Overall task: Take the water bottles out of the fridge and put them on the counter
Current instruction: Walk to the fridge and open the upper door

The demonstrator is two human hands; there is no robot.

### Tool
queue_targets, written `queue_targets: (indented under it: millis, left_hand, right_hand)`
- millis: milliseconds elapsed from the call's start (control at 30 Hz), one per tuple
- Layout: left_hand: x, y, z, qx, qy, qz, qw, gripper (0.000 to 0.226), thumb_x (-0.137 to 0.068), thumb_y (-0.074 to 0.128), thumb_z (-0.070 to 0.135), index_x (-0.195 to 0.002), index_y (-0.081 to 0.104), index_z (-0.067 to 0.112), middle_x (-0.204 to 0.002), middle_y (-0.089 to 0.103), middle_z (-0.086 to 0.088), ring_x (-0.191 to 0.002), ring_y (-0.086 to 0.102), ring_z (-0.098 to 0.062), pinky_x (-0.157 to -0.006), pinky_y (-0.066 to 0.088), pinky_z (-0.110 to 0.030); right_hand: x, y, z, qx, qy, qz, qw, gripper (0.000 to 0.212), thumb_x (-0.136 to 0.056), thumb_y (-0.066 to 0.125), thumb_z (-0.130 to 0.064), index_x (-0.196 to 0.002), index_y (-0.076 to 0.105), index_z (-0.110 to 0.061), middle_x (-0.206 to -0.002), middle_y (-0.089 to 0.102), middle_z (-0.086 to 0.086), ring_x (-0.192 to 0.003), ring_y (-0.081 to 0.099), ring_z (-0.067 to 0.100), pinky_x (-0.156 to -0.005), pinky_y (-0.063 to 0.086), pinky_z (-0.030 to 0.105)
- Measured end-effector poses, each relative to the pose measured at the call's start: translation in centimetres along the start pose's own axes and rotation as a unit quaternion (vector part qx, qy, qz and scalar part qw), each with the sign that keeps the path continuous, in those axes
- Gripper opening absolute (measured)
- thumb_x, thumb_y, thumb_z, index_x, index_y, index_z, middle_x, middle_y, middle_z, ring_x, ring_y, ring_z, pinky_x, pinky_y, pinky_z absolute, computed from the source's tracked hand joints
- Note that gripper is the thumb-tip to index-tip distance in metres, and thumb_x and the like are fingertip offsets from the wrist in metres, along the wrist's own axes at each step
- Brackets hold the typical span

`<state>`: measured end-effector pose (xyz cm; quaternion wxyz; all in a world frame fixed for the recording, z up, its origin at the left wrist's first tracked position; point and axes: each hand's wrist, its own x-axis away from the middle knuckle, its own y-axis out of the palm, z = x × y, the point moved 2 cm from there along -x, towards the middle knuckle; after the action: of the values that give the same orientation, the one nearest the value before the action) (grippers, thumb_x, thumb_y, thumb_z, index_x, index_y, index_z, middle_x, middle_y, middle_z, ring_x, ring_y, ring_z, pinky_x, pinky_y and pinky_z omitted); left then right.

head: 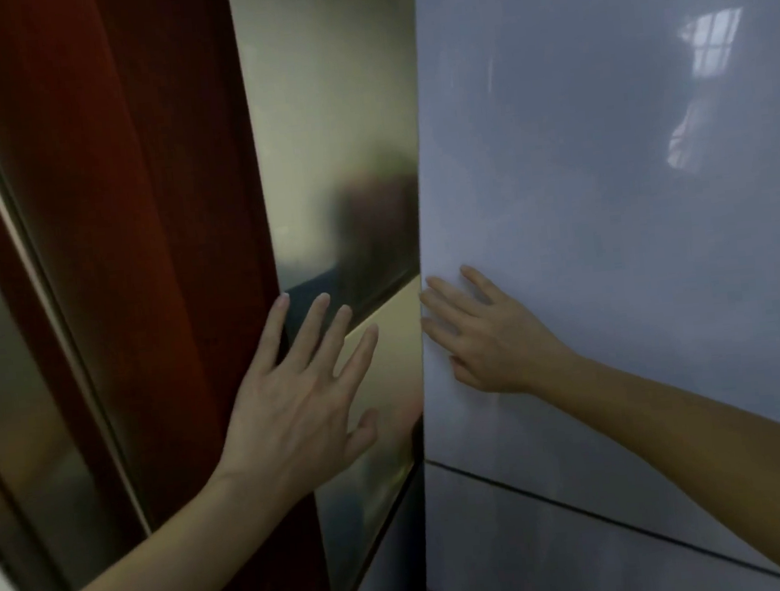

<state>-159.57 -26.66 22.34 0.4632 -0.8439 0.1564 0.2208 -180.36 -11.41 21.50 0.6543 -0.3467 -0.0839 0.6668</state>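
A pale grey, glossy fridge door (605, 179) fills the right half of the view, and its left edge runs down the middle. My right hand (482, 334) lies flat on that door with the fingertips at its left edge. My left hand (297, 394) is spread open in front of the fridge's shiny beige side panel (337, 109), holding nothing. No water bottles and no counter are in view; the fridge's inside is hidden.
A dark red door frame (157, 222) with a metal strip and a glass pane stands close on the left. A dark seam (590, 514) crosses the fridge front below my right forearm. The space between frame and fridge is narrow.
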Motion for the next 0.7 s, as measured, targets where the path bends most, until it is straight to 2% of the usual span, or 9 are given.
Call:
queue_targets:
  millis: [200, 300, 500, 700]
  left_hand:
    - [0.0, 0.5, -0.3, -0.045, 0.028, -0.013, 0.999, 0.084, -0.091, 0.037, 0.07, -0.155, 0.036, 0.016, -0.158, 0.035, -0.024, -0.151, 0.021, -0.043, -0.119, 0.005, -0.07]
    - [0.1, 0.9, -0.4, -0.046, 0.031, -0.005, 0.998, 0.084, -0.091, 0.039, 0.07, -0.154, 0.038, 0.014, -0.157, 0.037, -0.025, -0.151, 0.022, -0.044, -0.119, 0.004, -0.07]
    - [0.2, 1.3, -0.6, -0.054, 0.037, -0.008, 0.998, 0.091, -0.087, 0.043, 0.075, -0.151, 0.043, 0.01, -0.154, 0.04, -0.029, -0.149, 0.026, -0.047, -0.12, 0.0, -0.069]
    - [0.2, 1.6, -0.6, -0.069, 0.028, -0.02, 0.997, 0.094, -0.087, 0.035, 0.079, -0.152, 0.041, 0.011, -0.156, 0.037, -0.029, -0.15, 0.022, -0.048, -0.119, 0.0, -0.07]
  right_hand:
    - [-2.5, 0.8, 0.2, 0.042, -0.014, -0.057, 0.997, 0.057, -0.101, 0.035, -0.041, -0.145, 0.051, -0.009, -0.161, 0.035, 0.023, -0.155, 0.015, 0.04, -0.12, -0.001, 0.07]
    - [-3.2, 1.2, 0.2, 0.07, -0.026, -0.075, 0.994, 0.058, -0.102, 0.032, -0.044, -0.145, 0.051, -0.01, -0.158, 0.039, 0.022, -0.154, 0.017, 0.04, -0.117, -0.008, 0.071]
    - [-3.7, 1.5, 0.1, 0.091, -0.047, -0.088, 0.991, 0.052, -0.096, 0.041, -0.048, -0.125, 0.06, -0.009, -0.139, 0.052, 0.02, -0.144, 0.033, 0.041, -0.117, -0.001, 0.074]
    - [-3.9, 1.1, -0.1, 0.103, -0.046, -0.101, 0.989, 0.061, -0.096, 0.039, -0.057, -0.126, 0.059, -0.007, -0.137, 0.053, 0.02, -0.141, 0.035, 0.041, -0.114, 0.004, 0.076]
